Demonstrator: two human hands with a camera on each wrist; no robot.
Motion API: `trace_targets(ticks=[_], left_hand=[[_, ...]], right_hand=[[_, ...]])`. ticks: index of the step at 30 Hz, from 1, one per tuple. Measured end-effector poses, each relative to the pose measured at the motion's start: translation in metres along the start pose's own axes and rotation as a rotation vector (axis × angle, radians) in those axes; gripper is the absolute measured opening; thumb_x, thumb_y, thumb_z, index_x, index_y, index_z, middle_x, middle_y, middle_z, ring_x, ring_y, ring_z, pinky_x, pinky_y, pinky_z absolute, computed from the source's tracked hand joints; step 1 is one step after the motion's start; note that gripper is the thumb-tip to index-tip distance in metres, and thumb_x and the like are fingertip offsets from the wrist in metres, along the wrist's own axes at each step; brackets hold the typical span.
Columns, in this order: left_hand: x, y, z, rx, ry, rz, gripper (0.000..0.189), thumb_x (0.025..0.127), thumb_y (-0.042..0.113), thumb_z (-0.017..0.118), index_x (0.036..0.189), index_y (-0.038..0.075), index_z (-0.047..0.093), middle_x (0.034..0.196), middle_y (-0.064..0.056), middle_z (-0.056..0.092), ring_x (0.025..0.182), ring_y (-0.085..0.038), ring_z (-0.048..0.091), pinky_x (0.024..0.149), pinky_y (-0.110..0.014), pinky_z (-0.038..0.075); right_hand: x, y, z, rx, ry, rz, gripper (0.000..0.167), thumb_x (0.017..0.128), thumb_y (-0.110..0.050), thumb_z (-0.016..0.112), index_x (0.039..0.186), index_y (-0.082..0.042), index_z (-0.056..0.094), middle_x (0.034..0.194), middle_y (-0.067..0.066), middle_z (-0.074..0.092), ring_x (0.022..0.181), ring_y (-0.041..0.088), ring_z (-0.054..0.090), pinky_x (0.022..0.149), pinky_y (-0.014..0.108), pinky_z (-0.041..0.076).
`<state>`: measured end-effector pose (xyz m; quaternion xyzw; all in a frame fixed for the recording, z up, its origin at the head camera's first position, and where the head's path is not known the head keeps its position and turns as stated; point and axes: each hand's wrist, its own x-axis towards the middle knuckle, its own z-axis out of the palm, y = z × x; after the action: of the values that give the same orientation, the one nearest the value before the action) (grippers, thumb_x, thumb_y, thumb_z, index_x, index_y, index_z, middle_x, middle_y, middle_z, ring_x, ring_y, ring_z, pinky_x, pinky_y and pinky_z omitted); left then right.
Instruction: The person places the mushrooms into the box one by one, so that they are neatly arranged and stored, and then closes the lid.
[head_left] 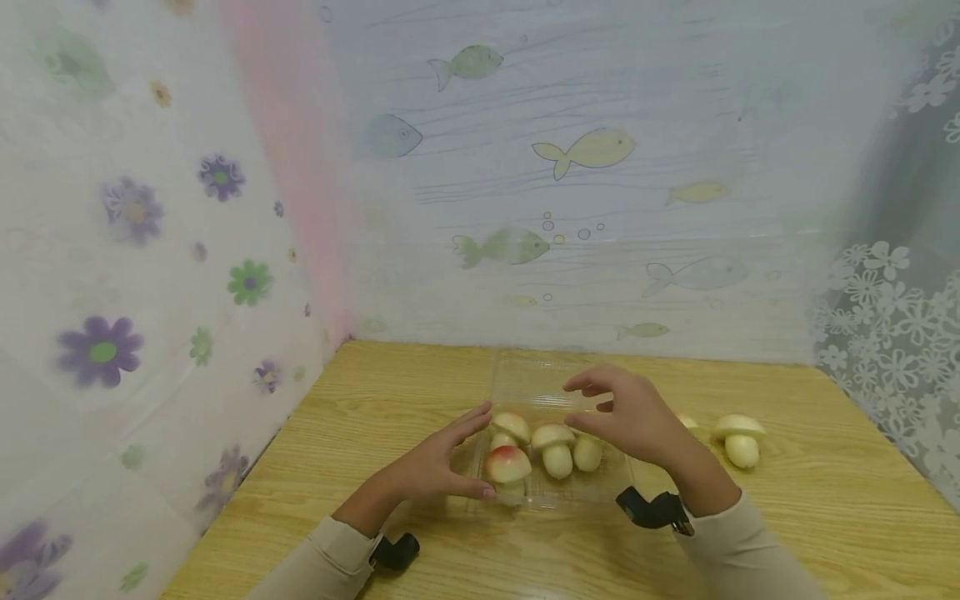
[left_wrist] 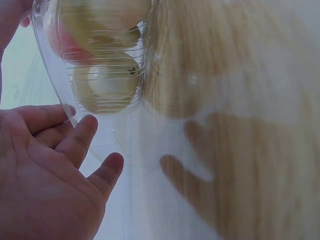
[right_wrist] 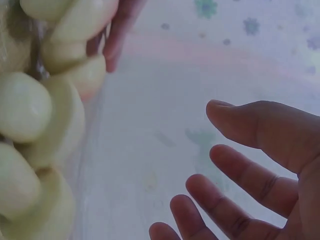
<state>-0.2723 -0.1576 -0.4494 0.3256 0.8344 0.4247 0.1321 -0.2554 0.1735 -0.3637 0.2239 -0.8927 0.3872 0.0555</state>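
Observation:
A clear plastic clamshell box (head_left: 618, 487) lies on the table with its lid (head_left: 528, 379) raised at the back. Several toy mushrooms sit inside, among them one with a red-tinted cap (head_left: 508, 462) at the left and a pale one (head_left: 557, 460) in the middle. My left hand (head_left: 431, 468) rests at the box's left side, thumb near the front and fingers spread toward the back; its fingertips (left_wrist: 89, 124) are right at the clear edge. Over the box's right part hovers my right hand (head_left: 633, 417), fingers parted and loosely bent, nothing in them.
To the right of the box a pale mushroom (head_left: 741, 440) stands on the wooden table (head_left: 817, 508). Another mushroom (head_left: 687, 422) is partly hidden behind my right hand. Patterned sheets with fish (head_left: 585, 152) and flowers (head_left: 101, 352) enclose the table's back and sides.

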Motion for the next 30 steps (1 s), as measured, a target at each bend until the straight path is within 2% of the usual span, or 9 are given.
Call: trace_targets(ticks=[13, 23, 30], left_hand=[[0.000, 0.000, 0.000, -0.007, 0.001, -0.006, 0.111, 0.083, 0.048, 0.086, 0.167, 0.016, 0.020, 0.176, 0.007, 0.005, 0.162, -0.025, 0.007, 0.122, -0.066, 0.024], [-0.001, 0.001, 0.001, -0.020, 0.001, -0.008, 0.110, 0.084, 0.048, 0.086, 0.167, 0.022, 0.020, 0.176, 0.010, 0.005, 0.162, -0.023, 0.007, 0.123, -0.065, 0.023], [-0.001, 0.001, 0.000, -0.022, -0.004, -0.004, 0.111, 0.084, 0.047, 0.086, 0.167, 0.018, 0.019, 0.176, 0.007, 0.005, 0.162, -0.025, 0.007, 0.122, -0.067, 0.023]], right_hand=[[-0.005, 0.017, -0.034, -0.062, 0.058, 0.073, 0.036, 0.094, -0.032, 0.079, 0.128, -0.020, 0.071, 0.137, 0.007, 0.065, 0.125, 0.035, 0.063, 0.096, 0.048, 0.058], [-0.008, 0.030, -0.051, -0.088, 0.050, 0.121, 0.045, 0.096, -0.044, 0.075, 0.133, -0.019, 0.069, 0.141, 0.010, 0.063, 0.127, 0.037, 0.061, 0.103, 0.055, 0.052], [-0.010, 0.043, -0.063, -0.116, 0.042, 0.200, 0.050, 0.095, -0.048, 0.074, 0.136, -0.020, 0.066, 0.144, 0.012, 0.061, 0.131, 0.040, 0.058, 0.098, 0.062, 0.051]])
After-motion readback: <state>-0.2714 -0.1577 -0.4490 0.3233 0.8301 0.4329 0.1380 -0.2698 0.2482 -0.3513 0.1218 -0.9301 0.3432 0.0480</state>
